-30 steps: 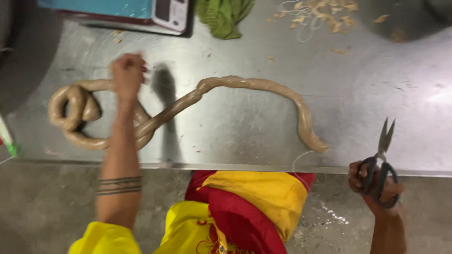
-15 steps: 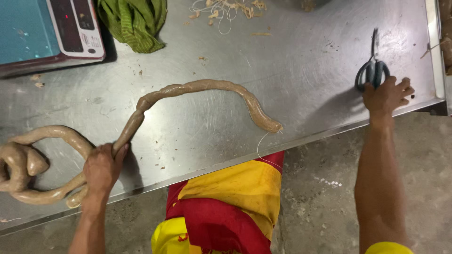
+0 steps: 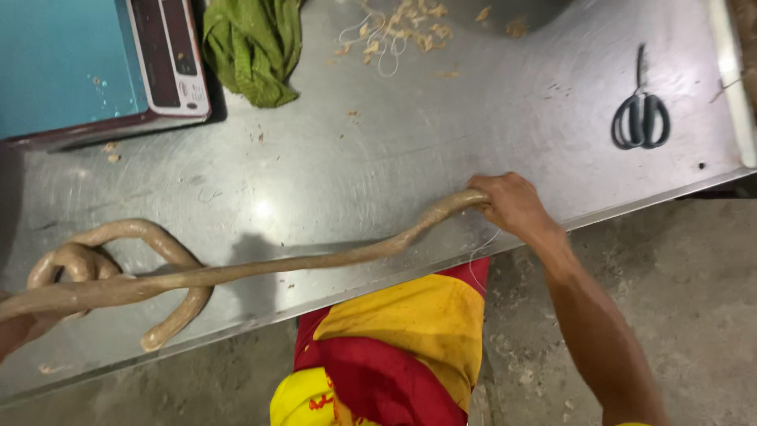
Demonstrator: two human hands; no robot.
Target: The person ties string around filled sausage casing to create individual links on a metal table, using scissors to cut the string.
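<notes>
Two hands gripping long sausage casing lying along front edge of steel table: right hand fingers clamping its end, left hand mostly cropped, fingers unclear. Scissors lying far right of casing; green cloth, scale behind.

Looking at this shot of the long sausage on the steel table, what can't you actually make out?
- Head view: the left hand is cut off by the left edge, so its grip on the long beige sausage rope cannot be judged.
- The sausage's far end is hidden inside the right hand.
- The blue weighing scale is cropped by the top and left edges.
- The thin white string below the right hand is too fine to trace.
</notes>
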